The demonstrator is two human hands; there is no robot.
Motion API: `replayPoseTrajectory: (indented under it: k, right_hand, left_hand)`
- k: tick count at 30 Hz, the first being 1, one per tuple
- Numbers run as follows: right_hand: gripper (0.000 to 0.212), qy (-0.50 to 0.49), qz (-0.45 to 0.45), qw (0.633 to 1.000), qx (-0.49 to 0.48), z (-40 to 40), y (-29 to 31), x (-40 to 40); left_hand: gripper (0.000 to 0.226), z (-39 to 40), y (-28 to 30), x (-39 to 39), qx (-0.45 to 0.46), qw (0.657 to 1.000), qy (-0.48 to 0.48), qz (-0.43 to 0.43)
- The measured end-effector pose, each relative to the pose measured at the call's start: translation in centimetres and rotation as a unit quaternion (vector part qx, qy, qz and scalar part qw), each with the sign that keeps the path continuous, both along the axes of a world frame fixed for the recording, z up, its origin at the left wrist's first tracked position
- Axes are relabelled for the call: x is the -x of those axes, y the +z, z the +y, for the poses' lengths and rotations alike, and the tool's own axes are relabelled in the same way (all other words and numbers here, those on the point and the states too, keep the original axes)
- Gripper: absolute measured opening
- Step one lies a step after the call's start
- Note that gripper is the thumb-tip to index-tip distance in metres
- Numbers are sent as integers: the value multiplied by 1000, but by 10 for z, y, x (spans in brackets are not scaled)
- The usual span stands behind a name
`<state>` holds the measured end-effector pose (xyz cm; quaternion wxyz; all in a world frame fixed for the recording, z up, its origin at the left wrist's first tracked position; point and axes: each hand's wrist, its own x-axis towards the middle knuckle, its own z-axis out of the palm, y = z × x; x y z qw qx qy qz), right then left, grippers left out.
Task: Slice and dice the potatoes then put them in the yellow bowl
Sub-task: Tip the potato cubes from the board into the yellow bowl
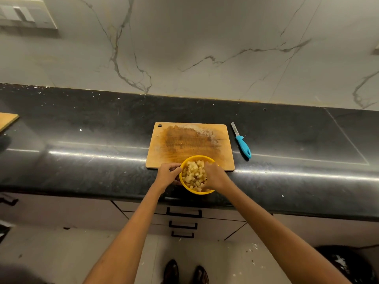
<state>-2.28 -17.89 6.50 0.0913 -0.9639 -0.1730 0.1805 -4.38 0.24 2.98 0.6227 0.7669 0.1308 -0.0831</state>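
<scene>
Many potato cubes (194,174) fill yellow bowl (185,186), gripped by left hand (167,174) and right hand (215,176).

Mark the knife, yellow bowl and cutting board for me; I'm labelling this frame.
knife (243,146), head view, on its blue handle.
yellow bowl (196,192), head view, on its near rim.
cutting board (184,140), head view, on its bare middle.

On the bench (82,140) the cutting board (184,140) lies behind the bowl (189,189), whose far rim overlaps the board's near edge, diced potato (193,174) inside it, and the knife (242,141) just right of the board.
</scene>
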Motion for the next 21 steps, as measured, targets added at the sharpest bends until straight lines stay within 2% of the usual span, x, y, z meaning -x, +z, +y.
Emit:
replayPoseTrajectory:
  k: [3, 6, 8, 11, 15, 17, 21]
  right_hand:
    - [61, -32, -25, 997, -63, 9, -2, -6]
    - [33, -50, -56, 983, -168, 1, 3, -17]
    - [18, -8, -79, 979, -186, -2, 10, -17]
    - [20, 91, -103, 979, -153, 5, 11, -3]
    - [31, 207, -146, 967, -23, 9, -8, 20]
    - [27, 199, -143, 970, -11, -5, -4, 15]
    - [14, 84, -94, 983, -135, -29, 8, -13]
  left_hand:
    - [20, 0, 3, 2, 20, 1000, 1, 14]
    - [18, 0, 7, 3, 36, 999, -9, 37]
    - [17, 2, 8, 1, 44, 998, -15, 50]
    - [19, 2, 6, 0, 39, 997, -13, 59]
    - [20, 0, 7, 2, 42, 997, -5, 61]
    - [20, -1, 8, 2, 45, 997, -4, 64]
    - [21, -3, 8, 5, 43, 997, 8, 68]
